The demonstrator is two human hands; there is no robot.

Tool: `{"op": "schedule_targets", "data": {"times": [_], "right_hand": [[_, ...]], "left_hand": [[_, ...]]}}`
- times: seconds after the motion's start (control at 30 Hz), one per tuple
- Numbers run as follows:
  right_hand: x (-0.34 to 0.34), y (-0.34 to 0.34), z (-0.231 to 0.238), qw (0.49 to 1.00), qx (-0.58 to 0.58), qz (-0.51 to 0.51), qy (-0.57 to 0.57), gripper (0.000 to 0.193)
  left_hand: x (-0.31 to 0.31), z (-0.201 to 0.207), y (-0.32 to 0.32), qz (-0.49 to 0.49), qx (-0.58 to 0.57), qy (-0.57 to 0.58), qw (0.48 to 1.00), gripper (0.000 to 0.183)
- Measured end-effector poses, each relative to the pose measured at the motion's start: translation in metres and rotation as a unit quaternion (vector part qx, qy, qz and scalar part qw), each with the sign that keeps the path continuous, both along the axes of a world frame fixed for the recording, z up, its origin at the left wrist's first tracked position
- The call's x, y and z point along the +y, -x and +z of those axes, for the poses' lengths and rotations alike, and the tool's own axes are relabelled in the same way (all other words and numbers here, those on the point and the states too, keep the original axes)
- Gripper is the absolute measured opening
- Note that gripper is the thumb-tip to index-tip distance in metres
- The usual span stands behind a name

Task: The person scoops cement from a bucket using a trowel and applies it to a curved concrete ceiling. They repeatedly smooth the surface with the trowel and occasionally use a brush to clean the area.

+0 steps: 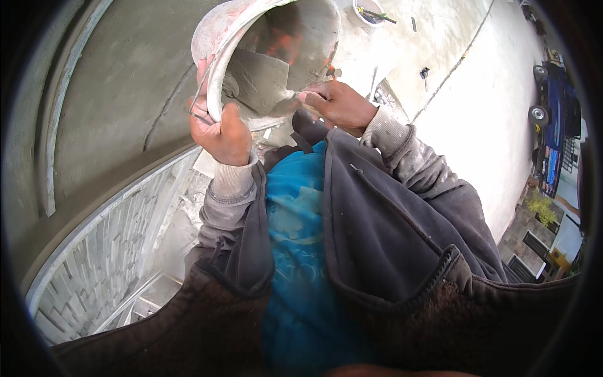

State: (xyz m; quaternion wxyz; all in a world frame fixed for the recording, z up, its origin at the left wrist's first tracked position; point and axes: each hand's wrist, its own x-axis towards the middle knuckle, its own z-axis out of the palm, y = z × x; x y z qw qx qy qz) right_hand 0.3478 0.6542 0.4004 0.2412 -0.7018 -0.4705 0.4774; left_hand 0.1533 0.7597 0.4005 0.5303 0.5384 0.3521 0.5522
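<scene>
A white bucket, smeared with red and grey, is tipped so that its mouth faces me. My left hand is closed on the near left part of its rim, with the thin wire handle against the fingers. Inside the mouth lies the flat blade of a trowel, coated in wet grey mortar. The trowel's handle is mostly hidden in my right hand, which grips it at the bucket's right edge. A lump of mortar sits at the blade's left end, and the bucket's bottom is in shadow.
A smaller white bucket with tools in it stands beyond, at the upper right. Grey plastered wall curves along the left, above stone-strip cladding. A small dark object lies on the pale floor. Far right, a blue truck is parked.
</scene>
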Motion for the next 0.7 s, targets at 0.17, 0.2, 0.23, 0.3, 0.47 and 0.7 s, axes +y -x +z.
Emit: {"op": "schedule_targets", "data": {"times": [0.17,0.2,0.23,0.3,0.47,0.7], "right_hand": [[-0.028,-0.004,0.027,0.944,0.314,-0.044,0.094,0.037],[-0.024,-0.008,0.033,0.956,0.286,-0.030,0.056,0.034],[-0.021,-0.012,0.039,0.966,0.259,-0.016,0.018,0.032],[-0.015,-0.021,0.056,0.971,0.223,-0.041,-0.069,0.026],[0.044,-0.093,0.089,0.953,0.003,-0.037,-0.301,0.034],[0.178,-0.164,0.137,0.718,-0.325,0.061,-0.613,0.039]], "left_hand": [[0.016,-0.005,0.016,0.070,-0.068,0.142,0.985,0.025],[0.027,-0.011,0.019,0.068,-0.068,0.158,0.983,0.024],[0.036,-0.018,0.023,0.065,-0.068,0.174,0.980,0.024],[0.045,-0.037,0.031,0.041,-0.019,0.174,0.984,0.030],[0.062,-0.006,0.015,-0.042,0.161,-0.003,0.986,0.041],[0.076,0.062,-0.050,-0.005,0.331,-0.223,0.917,0.038]]}}
